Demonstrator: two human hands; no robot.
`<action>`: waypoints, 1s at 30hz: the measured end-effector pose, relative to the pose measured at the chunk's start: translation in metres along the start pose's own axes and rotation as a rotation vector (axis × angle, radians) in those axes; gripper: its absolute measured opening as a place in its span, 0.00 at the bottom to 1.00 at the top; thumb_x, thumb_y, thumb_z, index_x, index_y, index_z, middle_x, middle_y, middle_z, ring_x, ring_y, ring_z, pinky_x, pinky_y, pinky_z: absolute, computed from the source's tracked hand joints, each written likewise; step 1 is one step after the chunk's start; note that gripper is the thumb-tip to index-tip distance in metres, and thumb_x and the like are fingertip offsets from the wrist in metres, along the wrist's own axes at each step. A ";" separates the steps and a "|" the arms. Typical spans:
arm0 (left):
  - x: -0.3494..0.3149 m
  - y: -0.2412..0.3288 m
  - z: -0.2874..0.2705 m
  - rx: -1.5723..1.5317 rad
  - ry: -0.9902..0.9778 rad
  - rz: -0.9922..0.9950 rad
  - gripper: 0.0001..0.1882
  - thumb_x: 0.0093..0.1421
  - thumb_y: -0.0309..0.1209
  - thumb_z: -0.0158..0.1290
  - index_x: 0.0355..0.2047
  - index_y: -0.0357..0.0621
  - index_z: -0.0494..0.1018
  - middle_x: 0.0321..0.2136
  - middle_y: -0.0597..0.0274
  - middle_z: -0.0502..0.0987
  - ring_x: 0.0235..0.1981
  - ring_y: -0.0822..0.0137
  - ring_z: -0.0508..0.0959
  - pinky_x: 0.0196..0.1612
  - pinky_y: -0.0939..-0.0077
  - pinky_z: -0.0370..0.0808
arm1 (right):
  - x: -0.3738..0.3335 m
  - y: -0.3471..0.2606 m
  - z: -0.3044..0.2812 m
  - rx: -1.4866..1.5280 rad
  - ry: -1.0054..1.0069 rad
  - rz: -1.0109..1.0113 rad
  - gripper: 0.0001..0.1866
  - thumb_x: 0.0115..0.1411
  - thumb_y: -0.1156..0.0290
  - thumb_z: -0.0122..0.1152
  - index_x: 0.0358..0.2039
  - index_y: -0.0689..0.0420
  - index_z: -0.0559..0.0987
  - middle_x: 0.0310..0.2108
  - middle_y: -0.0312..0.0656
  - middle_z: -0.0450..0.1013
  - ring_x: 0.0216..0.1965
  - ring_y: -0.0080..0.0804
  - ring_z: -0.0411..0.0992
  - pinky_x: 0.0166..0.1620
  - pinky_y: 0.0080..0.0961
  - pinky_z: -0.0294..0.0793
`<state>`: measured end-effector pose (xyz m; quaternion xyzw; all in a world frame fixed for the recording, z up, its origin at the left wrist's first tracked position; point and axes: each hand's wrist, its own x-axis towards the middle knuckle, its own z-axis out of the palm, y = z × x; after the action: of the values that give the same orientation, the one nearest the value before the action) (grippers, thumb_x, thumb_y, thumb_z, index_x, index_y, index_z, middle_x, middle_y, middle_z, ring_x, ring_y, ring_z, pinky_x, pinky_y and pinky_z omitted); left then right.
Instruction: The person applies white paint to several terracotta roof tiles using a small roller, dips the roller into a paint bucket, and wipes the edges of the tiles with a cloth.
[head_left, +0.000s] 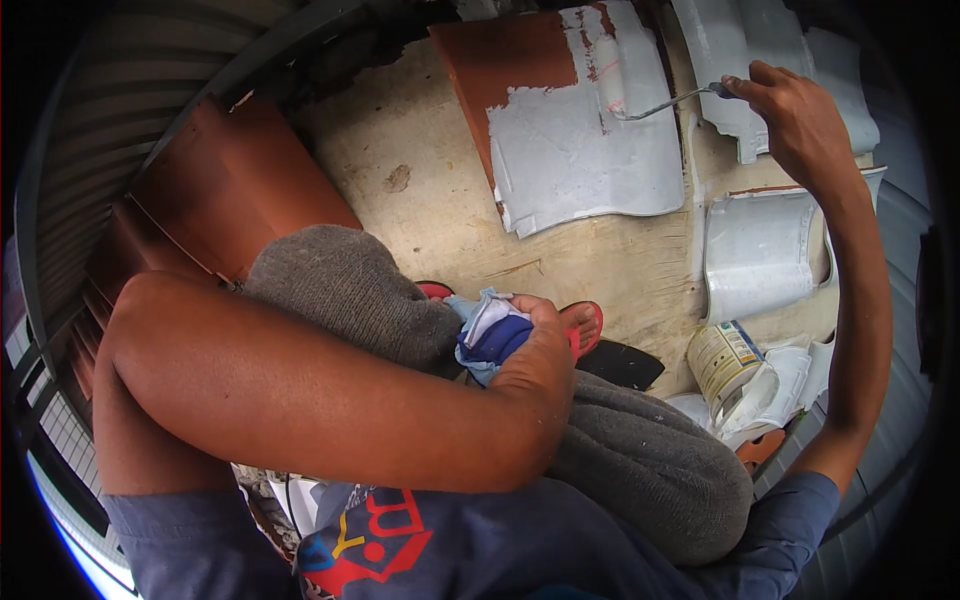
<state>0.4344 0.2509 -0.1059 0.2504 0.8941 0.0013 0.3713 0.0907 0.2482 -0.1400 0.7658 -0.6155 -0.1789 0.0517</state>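
Note:
My right hand (pixel 795 125), out at the upper right, is closed round the handle of a paint roller (pixel 607 78). The roller's pale sleeve lies against a curved roof tile (pixel 585 165). Grey-white paint covers most of this tile; bare terracotta shows at its upper left. Between my knees, my left hand (pixel 538 345) is closed on a crumpled blue-and-white bundle (pixel 493 337). It looks like cloth, and my fingers partly hide it.
Several painted tiles (pixel 760 255) lie at the right, beside a paint can (pixel 724 360) with paint on its rim. Unpainted terracotta tiles (pixel 230 190) stand at the left. My sandalled foot (pixel 583 325) rests on the stained board (pixel 400 140). Corrugated metal (pixel 130 70) borders the upper left.

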 end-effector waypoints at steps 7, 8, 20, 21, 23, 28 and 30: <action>0.012 0.010 -0.006 0.041 -0.087 0.062 0.17 0.64 0.39 0.50 0.47 0.47 0.82 0.42 0.56 0.82 0.48 0.52 0.78 0.52 0.46 0.70 | 0.042 -0.020 -0.001 0.046 -0.009 -0.007 0.23 0.51 0.90 0.52 0.45 0.58 0.85 0.38 0.47 0.78 0.38 0.49 0.78 0.42 0.43 0.76; 0.012 0.003 -0.011 -0.013 -0.134 0.136 0.17 0.64 0.39 0.50 0.47 0.47 0.82 0.42 0.56 0.82 0.47 0.52 0.78 0.52 0.46 0.70 | 0.039 -0.011 -0.001 0.031 -0.031 0.002 0.23 0.51 0.90 0.52 0.44 0.59 0.85 0.38 0.47 0.78 0.38 0.49 0.78 0.42 0.43 0.76; 0.000 -0.005 -0.012 -0.070 -0.129 0.140 0.17 0.64 0.39 0.50 0.46 0.46 0.83 0.42 0.55 0.82 0.46 0.52 0.79 0.51 0.47 0.70 | 0.019 -0.006 -0.001 0.065 -0.019 0.102 0.17 0.53 0.85 0.60 0.42 0.58 0.86 0.37 0.44 0.78 0.37 0.47 0.78 0.41 0.42 0.76; 0.000 -0.004 -0.009 -0.047 -0.075 0.107 0.17 0.64 0.38 0.49 0.46 0.46 0.83 0.42 0.55 0.82 0.46 0.52 0.79 0.51 0.47 0.70 | 0.020 -0.008 -0.003 0.056 -0.041 0.168 0.20 0.50 0.87 0.61 0.43 0.56 0.87 0.39 0.42 0.81 0.38 0.44 0.80 0.42 0.38 0.79; 0.009 0.001 -0.006 -0.027 -0.086 0.137 0.17 0.64 0.39 0.50 0.46 0.46 0.83 0.42 0.55 0.82 0.46 0.52 0.79 0.51 0.47 0.70 | 0.020 -0.018 0.002 0.091 -0.001 0.128 0.21 0.50 0.88 0.60 0.43 0.56 0.87 0.39 0.42 0.81 0.38 0.44 0.80 0.43 0.39 0.79; 0.009 -0.007 -0.016 -0.038 -0.149 0.223 0.18 0.64 0.39 0.50 0.46 0.45 0.83 0.42 0.56 0.82 0.46 0.52 0.79 0.51 0.46 0.70 | 0.038 -0.034 0.030 0.220 -0.025 0.063 0.22 0.52 0.89 0.58 0.44 0.56 0.87 0.40 0.44 0.80 0.41 0.46 0.80 0.46 0.39 0.78; 0.004 -0.012 -0.020 -0.105 -0.143 0.227 0.18 0.64 0.39 0.50 0.46 0.45 0.82 0.42 0.55 0.82 0.47 0.52 0.78 0.51 0.46 0.70 | 0.028 -0.015 0.030 0.160 0.007 0.079 0.20 0.52 0.89 0.56 0.42 0.57 0.86 0.39 0.45 0.80 0.40 0.47 0.79 0.45 0.41 0.78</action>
<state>0.4133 0.2463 -0.0963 0.3298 0.8299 0.0724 0.4442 0.0994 0.2293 -0.1779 0.7433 -0.6573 -0.1244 -0.0003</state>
